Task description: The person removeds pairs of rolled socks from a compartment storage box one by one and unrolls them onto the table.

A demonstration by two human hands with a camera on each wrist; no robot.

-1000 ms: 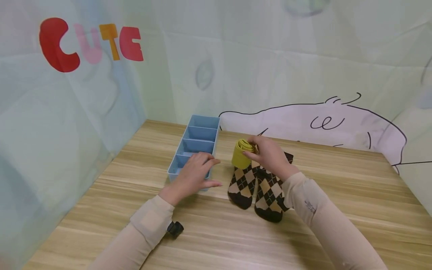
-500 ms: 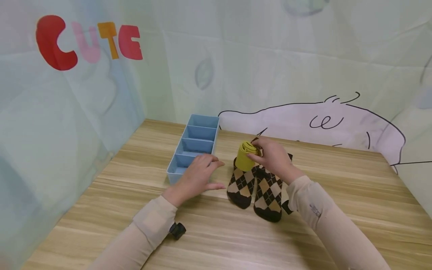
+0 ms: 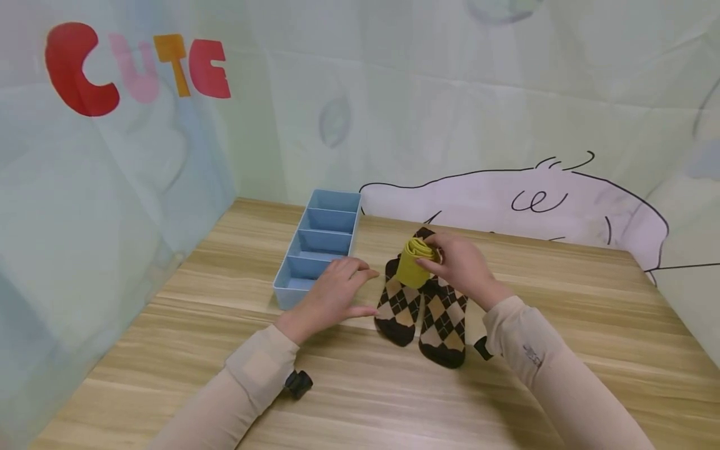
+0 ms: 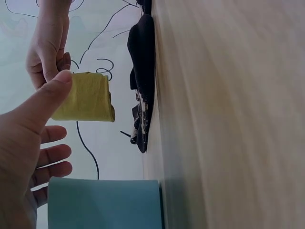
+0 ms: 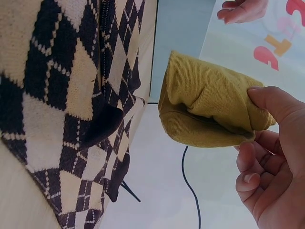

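Far to the left of and beyond the left hand's fingers, big wall letters (image 3: 137, 94) spell "CUTE", in red, pink and orange. Just beyond and to the left of those fingers is a light blue box (image 3: 290, 299), its row of four compartments running away from the person; whether hand and box touch I cannot tell. The left hand (image 3: 334, 290) holds nothing: its fingers are loosely bent and its thumb stands apart, the gap between them facing right. A black clip (image 3: 299, 384) shows below its wrist. To the right of the left fingertips, two argyle socks (image 3: 444, 325) in black, tan and cream lie on the wooden table (image 3: 360, 406), side by side, with dark toe ends toward the person. Above them, between the two hands and apart from the left fingers, is the yellow roll (image 3: 413, 269). Its long axis is close to upright, the top leaning slightly right; the coiled end faces up, and the lower end points down at the socks without touching them. The right hand (image 3: 464, 265) pinches the roll near its upper end between thumb and fingers. Behind those fingers, the right sleeve (image 3: 531, 356) carries a small dark mark, too blurred to read.
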